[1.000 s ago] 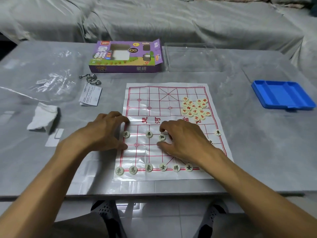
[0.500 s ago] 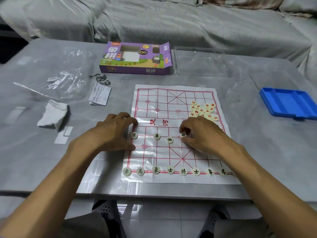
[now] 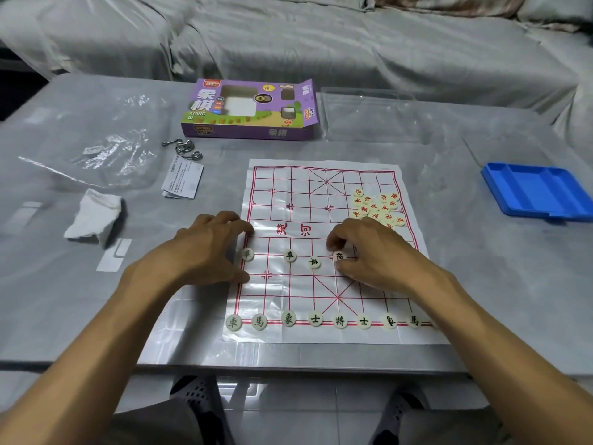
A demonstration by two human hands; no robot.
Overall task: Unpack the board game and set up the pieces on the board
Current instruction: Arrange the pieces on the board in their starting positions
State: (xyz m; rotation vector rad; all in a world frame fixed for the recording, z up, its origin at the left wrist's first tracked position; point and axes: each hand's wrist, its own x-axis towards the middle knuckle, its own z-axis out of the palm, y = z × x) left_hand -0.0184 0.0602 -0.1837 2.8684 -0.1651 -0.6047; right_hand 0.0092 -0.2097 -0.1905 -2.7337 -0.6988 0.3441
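Board sheet (image 3: 324, 200) lies flat on the table (image 3: 481, 284) in front of me. My left hand (image 3: 205, 252) rests at the sheet's left edge, fingers loosely spread, gripping nothing, thumb and forefinger either side of a black-lettered piece (image 3: 247, 254). My right hand (image 3: 375, 255) sits over the right half, fingers curled; forefinger and thumb pinch a black-lettered disc (image 3: 339, 256) on the pawn row. Two more pawns (image 3: 289, 255) stand between my hands. Eight black back-row pieces (image 3: 315, 318) line the near edge. Red-lettered pieces (image 3: 378, 207) lie heaped at far right of the sheet. Purple game box (image 3: 250, 109) lies beyond, flap open; blue tray (image 3: 536, 189) well right.
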